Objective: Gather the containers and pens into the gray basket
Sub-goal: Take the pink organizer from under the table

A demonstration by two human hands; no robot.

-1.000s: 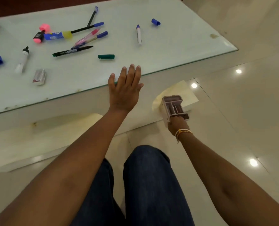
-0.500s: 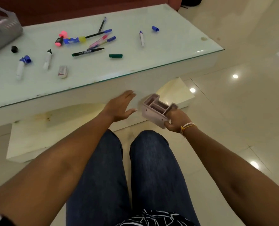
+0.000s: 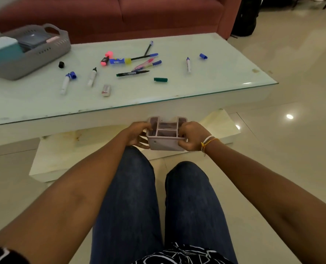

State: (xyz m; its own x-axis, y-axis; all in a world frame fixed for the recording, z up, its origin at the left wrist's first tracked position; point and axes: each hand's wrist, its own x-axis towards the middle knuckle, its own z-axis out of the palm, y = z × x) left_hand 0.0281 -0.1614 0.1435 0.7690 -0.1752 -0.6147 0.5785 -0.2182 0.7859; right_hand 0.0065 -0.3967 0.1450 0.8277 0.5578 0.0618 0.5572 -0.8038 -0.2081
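both hands hold the pale divided container above the knees, just short of the tabletop's near edge: left hand with fingers closed on its left wall, right hand with fingers closed on its right wall. it sits upright, open side up, long axis running left to right. the gray basket stands at the tabletop's far left corner, so the carry goes forward and left, the left hand nearer. loose pens lie mid-tabletop between.
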